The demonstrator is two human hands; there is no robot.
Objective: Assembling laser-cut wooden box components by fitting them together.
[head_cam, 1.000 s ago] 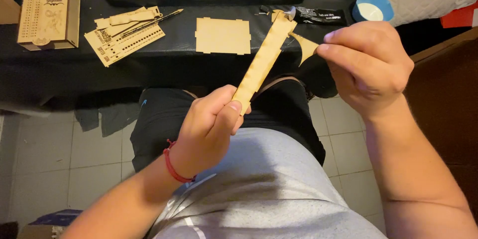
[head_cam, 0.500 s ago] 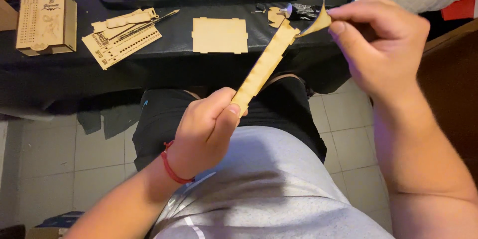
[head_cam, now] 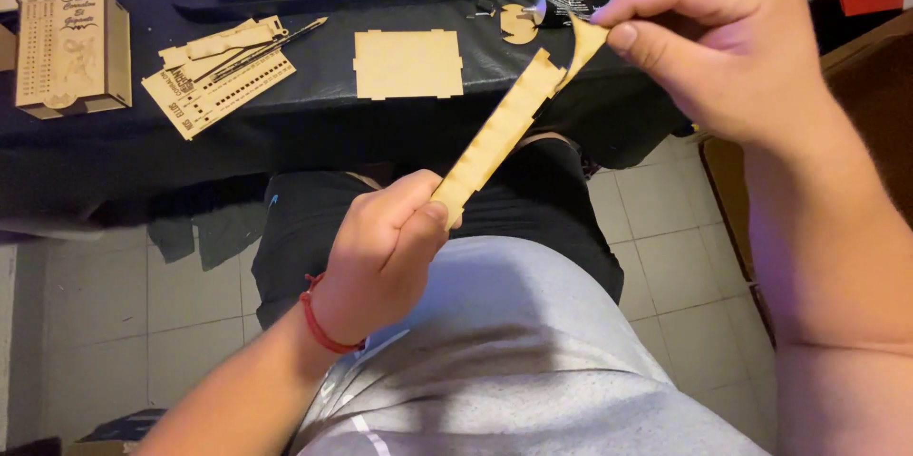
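My left hand (head_cam: pixel 385 247) grips the lower end of a long, narrow notched wooden strip (head_cam: pixel 499 133), which slants up to the right over my lap. At the strip's upper end my right hand (head_cam: pixel 709 33) pinches a thin tan film or tape (head_cam: pixel 582 42) between thumb and forefinger, and the film is lifted off the strip's tip. A red cord circles my left wrist.
A black-covered table (head_cam: pixel 285 114) lies ahead with a flat notched wooden panel (head_cam: pixel 409 63), a pile of wooden pieces with a thin tool (head_cam: pixel 223 71), an engraved wooden box (head_cam: pixel 71 52) at the left, and a small round wooden piece (head_cam: pixel 519 23). Tiled floor lies below.
My right hand has moved up and to the right, peeling the tan film away from the strip's upper end. My left hand has kept its hold on the strip.
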